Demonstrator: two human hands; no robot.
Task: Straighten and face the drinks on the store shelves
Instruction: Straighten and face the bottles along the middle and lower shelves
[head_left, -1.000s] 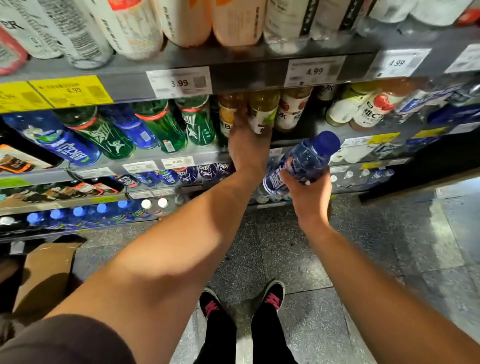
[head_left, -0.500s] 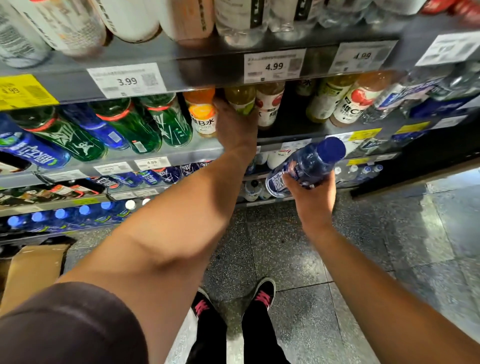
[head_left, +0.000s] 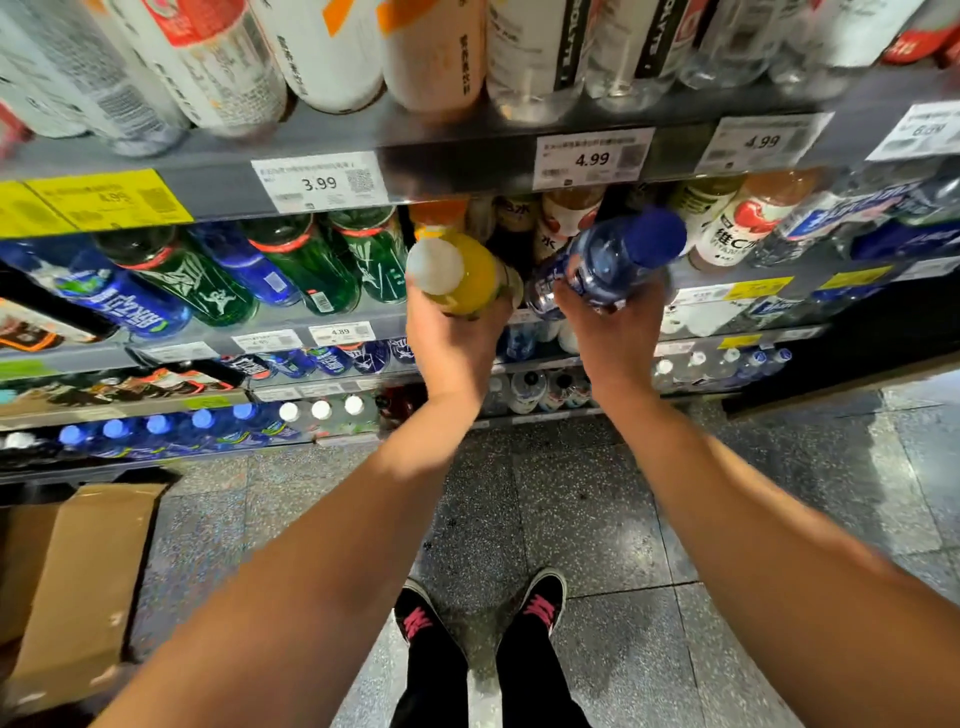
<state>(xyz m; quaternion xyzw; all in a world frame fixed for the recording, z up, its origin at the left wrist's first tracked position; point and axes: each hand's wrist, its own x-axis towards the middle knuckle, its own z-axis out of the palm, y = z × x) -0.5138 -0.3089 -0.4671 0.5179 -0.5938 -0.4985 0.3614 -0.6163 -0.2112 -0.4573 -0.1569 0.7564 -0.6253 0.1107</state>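
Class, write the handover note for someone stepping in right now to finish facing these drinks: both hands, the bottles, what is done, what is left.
Left hand: grips a yellow bottle with a white cap, held out in front of the second shelf.
Right hand: grips a blue bottle, tilted, cap up and to the right.
Done: green bottles stand in a row on that shelf.
Left: set both held bottles back in their rows, labels forward, then check the lower shelves.

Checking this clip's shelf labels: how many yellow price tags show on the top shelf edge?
1: the yellow price tag sits at the left end of the top shelf edge, left of the white 3.99 tag. More may lie beyond the frame.
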